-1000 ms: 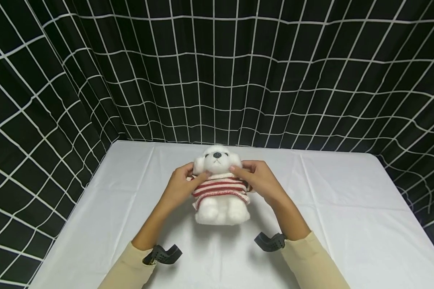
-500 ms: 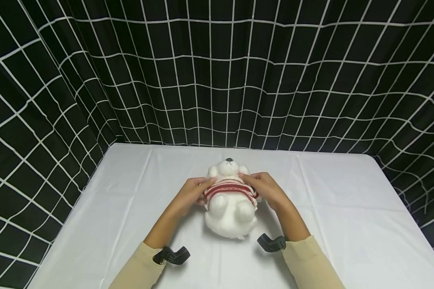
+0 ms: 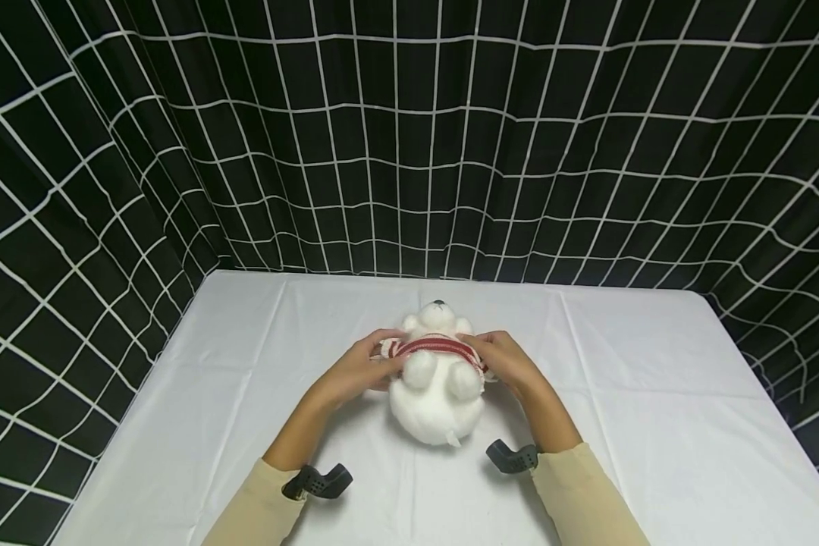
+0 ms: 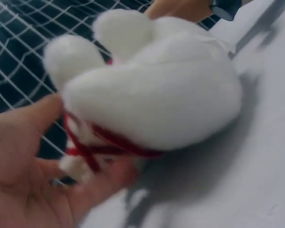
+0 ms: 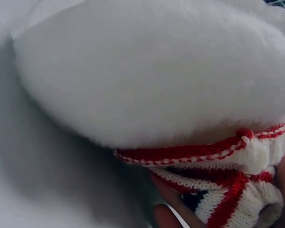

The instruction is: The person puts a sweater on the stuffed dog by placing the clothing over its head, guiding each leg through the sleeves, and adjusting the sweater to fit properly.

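Note:
A white plush dog [image 3: 437, 413] in a red-and-white striped knit sweater [image 3: 438, 346] lies tipped back over the white table, its rounded bottom and two legs facing me and its dark nose at the far end. My left hand [image 3: 355, 371] holds its left side in the head view, thumb by a leg and fingers under the sweater's sleeve. On the opposite side my right hand [image 3: 508, 360] grips the sweater's edge, thumb on top. Close up in the right wrist view, fingers [image 5: 178, 199] show beneath the knit sleeve [image 5: 237, 204]. The dog's back is hidden.
A white cloth with fold creases covers the table [image 3: 655, 425]. Black curtains [image 3: 423, 136] with a white grid stand behind it and along both sides. Dark curved wrist mounts [image 3: 324, 481] stick out from both beige sleeves [image 3: 587, 493].
The dog has tipped backward from facing me to showing its bottom, and its sweater has ridden up. My left thumb has shifted from the dog's chest down to its leg.

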